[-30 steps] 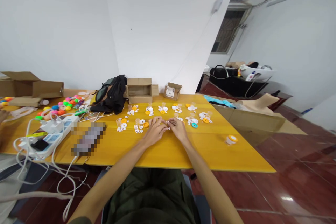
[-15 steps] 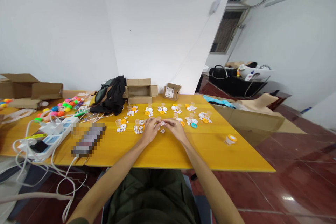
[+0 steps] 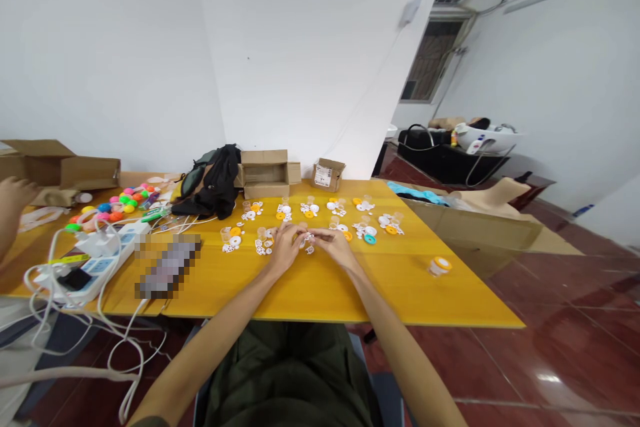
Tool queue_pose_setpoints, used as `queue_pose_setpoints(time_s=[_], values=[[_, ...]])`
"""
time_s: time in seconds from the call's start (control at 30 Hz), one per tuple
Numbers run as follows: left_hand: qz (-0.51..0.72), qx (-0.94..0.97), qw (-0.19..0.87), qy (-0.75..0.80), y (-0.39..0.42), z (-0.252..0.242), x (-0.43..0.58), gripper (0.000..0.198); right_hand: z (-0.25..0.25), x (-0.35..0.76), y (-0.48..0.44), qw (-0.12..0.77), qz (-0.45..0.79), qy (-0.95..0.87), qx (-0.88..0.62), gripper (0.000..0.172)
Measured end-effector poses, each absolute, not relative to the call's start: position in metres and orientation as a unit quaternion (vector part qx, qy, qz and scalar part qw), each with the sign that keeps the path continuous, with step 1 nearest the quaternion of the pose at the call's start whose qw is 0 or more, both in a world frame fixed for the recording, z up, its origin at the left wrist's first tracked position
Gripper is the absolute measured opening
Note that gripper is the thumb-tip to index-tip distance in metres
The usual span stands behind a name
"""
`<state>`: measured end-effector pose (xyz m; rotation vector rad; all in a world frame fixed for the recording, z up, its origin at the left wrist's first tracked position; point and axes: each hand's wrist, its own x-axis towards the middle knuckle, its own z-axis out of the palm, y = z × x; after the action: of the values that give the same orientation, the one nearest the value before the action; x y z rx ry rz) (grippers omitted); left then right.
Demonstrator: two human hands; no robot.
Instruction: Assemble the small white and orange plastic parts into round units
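My left hand (image 3: pixel 287 247) and my right hand (image 3: pixel 338 247) meet over the middle of the table, fingers closed and fingertips almost touching. Between them is a small white piece with dark spots or holes (image 3: pixel 309 237), pinched from both sides. Just below the fingertips, another small white spotted piece (image 3: pixel 310 250) lies on the tabletop. Beyond my hands are groups of clear cups, white discs and spotted pieces with coloured ring lids, such as an orange lid (image 3: pixel 348 235) and a teal lid (image 3: pixel 369 239). My left hand partly covers one group.
A closed jar with an orange lid (image 3: pixel 440 265) stands at right. On the left are a power strip (image 3: pixel 107 267), a pixelated phone (image 3: pixel 169 267), cables and colourful balls (image 3: pixel 116 217). Behind are a black bag (image 3: pixel 215 180) and open cardboard boxes (image 3: pixel 265 173). Another person's hand (image 3: pixel 15 203) is at far left.
Another person's hand and forearm have come into view at the far left edge. My own hands stay in nearly the same place, with the white piece still between my fingertips.
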<state>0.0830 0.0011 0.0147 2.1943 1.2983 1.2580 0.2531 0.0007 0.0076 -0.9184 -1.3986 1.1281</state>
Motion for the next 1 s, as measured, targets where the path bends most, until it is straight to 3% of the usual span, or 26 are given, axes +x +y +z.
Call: queue_pose_setpoints(time_s=[1.0], values=[[0.414,0.811,0.081,0.405,-0.0021,0.0124,0.0822,0.014,0.0156,0.2563,-0.0054,0.53,0.511,-0.546,-0.4,0.043]])
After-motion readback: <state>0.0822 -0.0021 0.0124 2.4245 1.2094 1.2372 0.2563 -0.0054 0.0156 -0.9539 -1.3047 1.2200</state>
